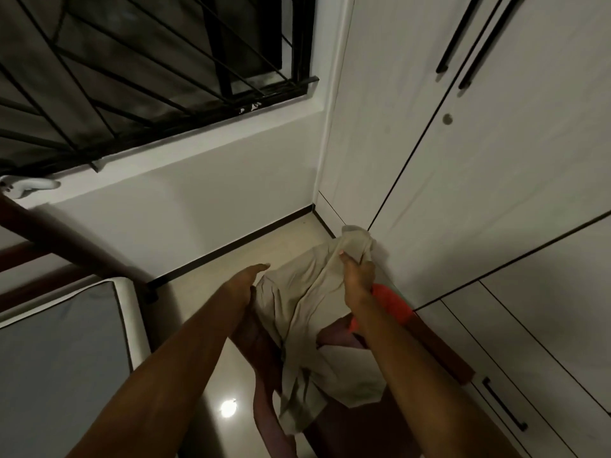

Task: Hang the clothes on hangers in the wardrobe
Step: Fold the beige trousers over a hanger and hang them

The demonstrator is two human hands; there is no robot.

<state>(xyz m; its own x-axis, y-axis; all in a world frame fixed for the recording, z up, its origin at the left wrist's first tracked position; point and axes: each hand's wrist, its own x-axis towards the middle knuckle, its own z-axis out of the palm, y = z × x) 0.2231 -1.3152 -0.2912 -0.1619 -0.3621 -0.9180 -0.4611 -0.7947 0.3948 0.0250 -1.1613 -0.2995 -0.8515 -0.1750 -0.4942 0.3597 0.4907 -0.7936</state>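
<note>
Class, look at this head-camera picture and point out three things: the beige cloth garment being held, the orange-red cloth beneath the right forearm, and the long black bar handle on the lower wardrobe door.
Beige cloth garment (pixel 310 302): head view, on its creased middle.
Orange-red cloth (pixel 391 304): head view, on its exposed upper fold.
Long black bar handle (pixel 504 404): head view, on the bar's middle.

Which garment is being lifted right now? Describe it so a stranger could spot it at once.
Start at the white wardrobe doors on the right and drop to the floor corner below them. There the right hand grips the top of a pale beige garment while the left hand touches its side. It alone is beige; an orange-red cloth and dark maroon cloth sit beside it.
</note>
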